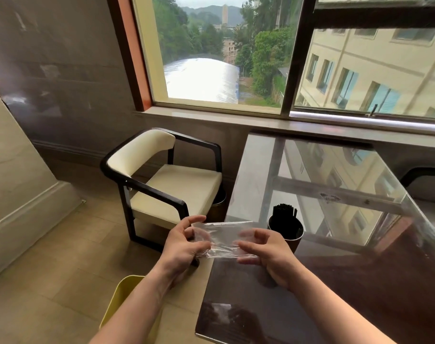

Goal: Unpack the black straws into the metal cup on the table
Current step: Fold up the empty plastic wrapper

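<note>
Counter: dark, glossy glass-topped counter (335, 281) filling the right side.
Bin: yellow plastic bin (127, 294), near left, just beside the counter.
Left grip (184, 242): pinching the left end of a clear, crumpled plastic wrapper (224, 234).
Right grip (268, 256): fingers curled on the wrapper's right end, over the counter's left edge.
Straws: black straws (283, 217) standing upright in a round metal cup (294, 244) on the counter, just beyond the right grip.
Chair: cream-cushioned, dark-framed armchair (176, 187), far left.

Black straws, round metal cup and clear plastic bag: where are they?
Black straws (283, 216), head view: upper part of the bundle.
Round metal cup (296, 244), head view: front wall.
Clear plastic bag (224, 234), head view: its flat middle.
</note>
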